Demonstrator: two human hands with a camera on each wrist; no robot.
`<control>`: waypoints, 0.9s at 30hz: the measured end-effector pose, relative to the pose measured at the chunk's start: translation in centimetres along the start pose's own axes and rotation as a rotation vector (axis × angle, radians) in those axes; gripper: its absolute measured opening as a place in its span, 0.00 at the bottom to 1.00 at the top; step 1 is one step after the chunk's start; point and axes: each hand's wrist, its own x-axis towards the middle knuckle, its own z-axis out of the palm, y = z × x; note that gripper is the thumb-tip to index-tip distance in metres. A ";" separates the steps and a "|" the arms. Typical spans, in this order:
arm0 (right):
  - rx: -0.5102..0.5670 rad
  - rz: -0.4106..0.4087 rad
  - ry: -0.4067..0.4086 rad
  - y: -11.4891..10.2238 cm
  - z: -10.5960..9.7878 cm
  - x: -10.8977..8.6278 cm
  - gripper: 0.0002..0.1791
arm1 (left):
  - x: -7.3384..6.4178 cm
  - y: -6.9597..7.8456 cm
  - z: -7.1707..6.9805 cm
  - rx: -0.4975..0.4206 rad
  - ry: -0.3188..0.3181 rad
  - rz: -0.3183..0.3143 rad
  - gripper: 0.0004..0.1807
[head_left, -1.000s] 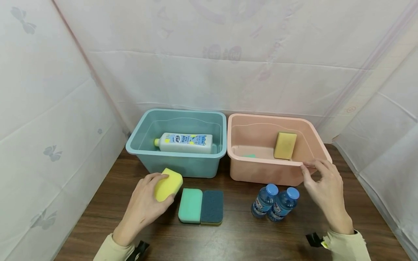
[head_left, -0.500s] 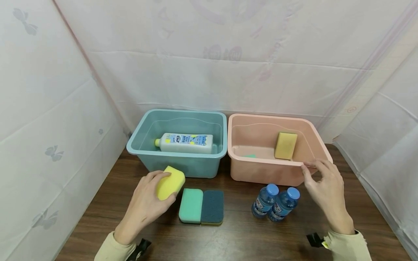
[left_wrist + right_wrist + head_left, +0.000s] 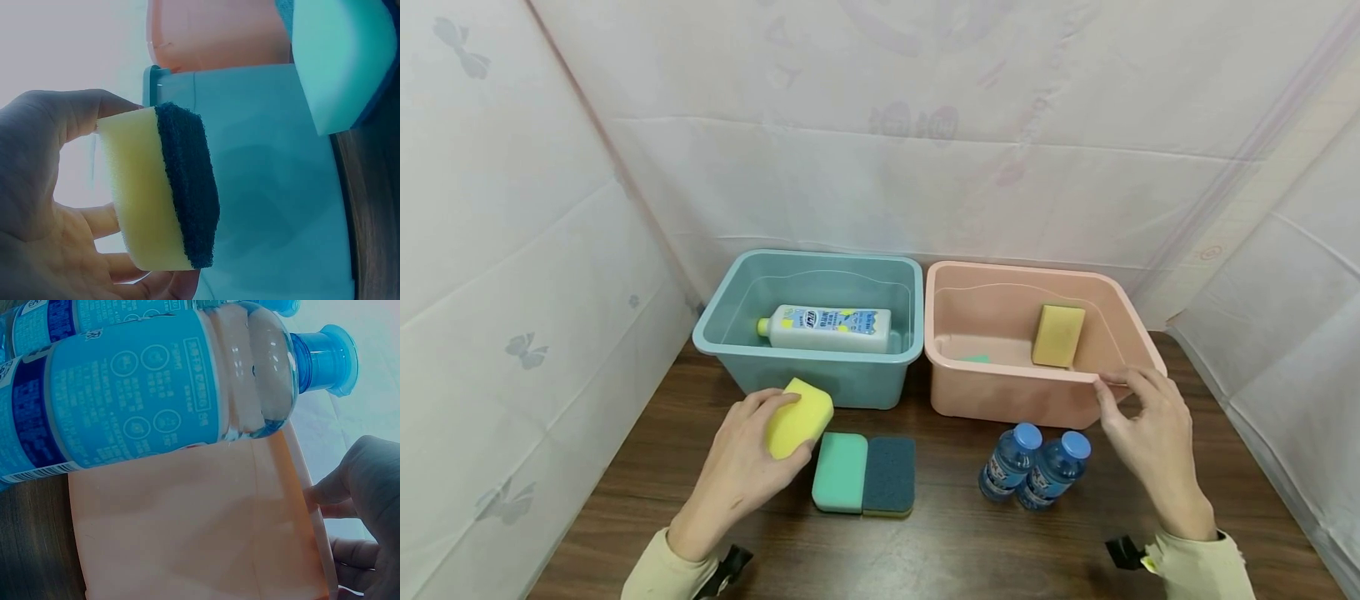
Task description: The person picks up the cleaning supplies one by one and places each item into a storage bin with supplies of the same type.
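Note:
My left hand (image 3: 741, 471) grips a yellow sponge (image 3: 805, 417) between thumb and fingers, in front of the teal bin (image 3: 790, 375). The left wrist view shows this sponge (image 3: 140, 194) has a dark scouring layer on one face. On the table just right of it lie a green sponge (image 3: 838, 473) and a sponge with its dark scouring side up (image 3: 889, 473), side by side. My right hand (image 3: 1150, 437) pinches the front rim of the pink bin (image 3: 1000, 396) near its right corner. Some right fingers are hidden behind the rim in the right wrist view.
Two small blue-capped water bottles (image 3: 1009, 462) stand together before the pink bin. A white bottle with a yellow cap (image 3: 831, 329) lies in the teal bin. The pink bin holds a yellow sponge (image 3: 1057, 336) leaning upright and a green item (image 3: 976, 358), mostly hidden. White sheeting surrounds the table.
My left hand has moved slightly right and away from me with the yellow sponge. The right hand keeps its place on the pink bin's rim.

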 end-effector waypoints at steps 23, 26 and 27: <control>-0.001 0.003 -0.008 0.0 -0.1 -0.1 0.09 | 0.1 1.3 -0.3 -0.002 0.006 0.015 0.30; 0.001 0.001 -0.007 -0.1 -0.1 0.0 0.09 | 0.1 1.4 -0.2 -0.004 0.001 0.010 0.30; 0.002 0.000 -0.008 -0.1 -0.1 0.0 0.10 | 0.1 1.4 -0.2 -0.006 0.001 0.011 0.30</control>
